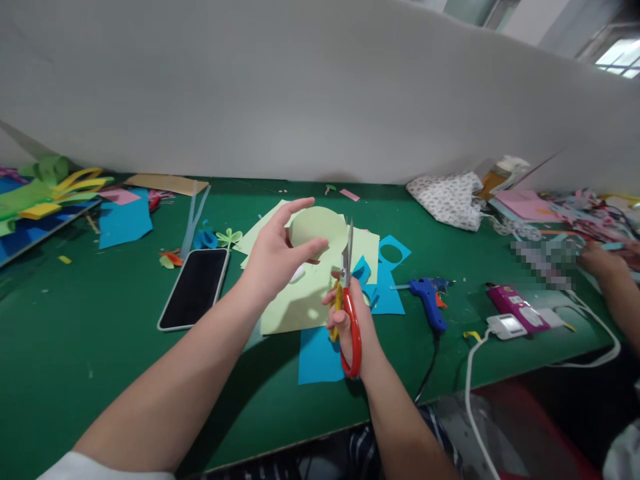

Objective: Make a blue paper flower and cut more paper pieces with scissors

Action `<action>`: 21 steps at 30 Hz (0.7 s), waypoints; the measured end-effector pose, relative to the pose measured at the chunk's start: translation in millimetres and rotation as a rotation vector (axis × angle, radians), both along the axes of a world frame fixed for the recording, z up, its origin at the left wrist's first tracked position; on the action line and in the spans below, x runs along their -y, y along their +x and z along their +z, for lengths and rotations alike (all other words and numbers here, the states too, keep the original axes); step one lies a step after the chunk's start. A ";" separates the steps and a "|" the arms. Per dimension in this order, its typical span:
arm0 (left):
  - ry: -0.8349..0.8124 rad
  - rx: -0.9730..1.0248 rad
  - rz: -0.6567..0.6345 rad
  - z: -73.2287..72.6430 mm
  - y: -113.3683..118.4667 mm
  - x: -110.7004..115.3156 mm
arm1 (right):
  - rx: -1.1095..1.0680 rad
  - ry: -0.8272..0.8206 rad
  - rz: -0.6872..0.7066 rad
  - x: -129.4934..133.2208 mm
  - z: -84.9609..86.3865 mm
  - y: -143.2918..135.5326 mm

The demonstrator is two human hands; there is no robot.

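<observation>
A pale green paper disc (316,228) is pinched in my left hand (273,250), thumb in front and fingers behind its left edge. My right hand (353,320) grips a pair of scissors (354,333) with red and yellow handles. The blades point up, beside the disc's right edge; I cannot tell whether they touch the paper. Beneath both hands lie pale green sheets (280,315) and blue paper scraps (320,363). One blue scrap (400,248) has a round hole cut in it.
A phone (195,290) lies to the left, near small paper flowers (229,237). To the right are a blue glue gun (429,300), a power strip (515,310) with white cables and a patterned cloth (447,199). Another person's hand (603,260) is at the far right.
</observation>
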State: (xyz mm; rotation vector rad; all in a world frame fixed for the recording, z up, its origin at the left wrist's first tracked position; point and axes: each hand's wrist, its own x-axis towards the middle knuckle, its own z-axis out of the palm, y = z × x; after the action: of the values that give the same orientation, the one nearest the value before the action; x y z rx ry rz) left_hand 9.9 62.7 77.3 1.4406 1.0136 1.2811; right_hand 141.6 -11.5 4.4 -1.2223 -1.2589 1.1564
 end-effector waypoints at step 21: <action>-0.001 -0.069 0.084 1.5 -6.8 -5.3 | -0.286 -0.170 -0.056 -5.4 -0.8 -7.2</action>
State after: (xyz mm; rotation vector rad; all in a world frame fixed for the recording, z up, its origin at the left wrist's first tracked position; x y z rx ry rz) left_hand 3.1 67.9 78.9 1.4630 1.1318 1.2979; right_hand 134.4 -6.1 3.5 -1.1578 -0.9233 1.3645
